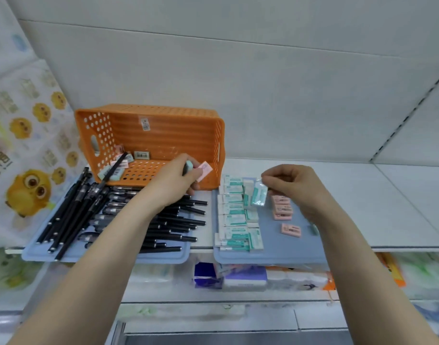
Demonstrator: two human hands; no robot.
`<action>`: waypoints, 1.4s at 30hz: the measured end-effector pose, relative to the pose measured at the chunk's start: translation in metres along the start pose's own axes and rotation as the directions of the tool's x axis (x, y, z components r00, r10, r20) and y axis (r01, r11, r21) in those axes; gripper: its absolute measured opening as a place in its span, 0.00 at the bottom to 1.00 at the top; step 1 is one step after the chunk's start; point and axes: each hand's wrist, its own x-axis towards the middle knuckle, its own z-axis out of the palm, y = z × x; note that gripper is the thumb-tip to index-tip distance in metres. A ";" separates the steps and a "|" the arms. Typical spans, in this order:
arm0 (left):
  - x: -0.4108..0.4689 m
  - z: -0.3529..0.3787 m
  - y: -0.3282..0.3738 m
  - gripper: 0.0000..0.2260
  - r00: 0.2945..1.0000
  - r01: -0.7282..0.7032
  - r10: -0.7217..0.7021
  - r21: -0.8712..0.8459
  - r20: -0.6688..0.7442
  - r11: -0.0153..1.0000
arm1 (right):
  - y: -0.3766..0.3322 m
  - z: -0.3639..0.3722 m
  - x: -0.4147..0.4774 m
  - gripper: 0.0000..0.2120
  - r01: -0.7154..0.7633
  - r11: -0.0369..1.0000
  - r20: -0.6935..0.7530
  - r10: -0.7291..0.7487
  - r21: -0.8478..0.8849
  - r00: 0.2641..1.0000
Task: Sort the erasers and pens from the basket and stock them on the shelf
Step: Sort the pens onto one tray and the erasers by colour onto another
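teal-and-white wrapped rectangular erasers [234, 215] are lying in stacked rows on the left part of a pale blue flat plastic tray [275, 255] right of centre in the frame. small pink block erasers [282, 207] are sitting in a short stack to their right on the same tray, with one more pink one lying apart, lower down. slim black capped pens [163, 220] are lying piled across a second pale blue tray [113, 256] at centre left. both trays are resting on a white metal shelf [362, 195]. behind the pens, an orange perforated plastic basket [163, 115] is lying tipped on its side, opening toward the camera, with a few erasers [120, 173] and one black pen [116, 163] resting in its lower left corner. the left hand [174, 181] is hanging at the basket's mouth, fingers curled, gripping a mint-green block eraser [188, 166] and a pink wrapped eraser [205, 170] together. the right hand [295, 185] is hovering over the eraser tray, pinching a single teal-and-white eraser [259, 195], tilted, between thumb and fingertips just above the rows. soft packs printed with yellow owls [26, 190] are standing at the left edge.
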 end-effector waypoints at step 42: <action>-0.027 0.102 0.045 0.11 0.998 -0.031 0.046 -0.386 0.030 0.922 | 0.041 -0.055 -0.044 0.05 0.156 0.736 0.167 -0.059 -0.659 0.984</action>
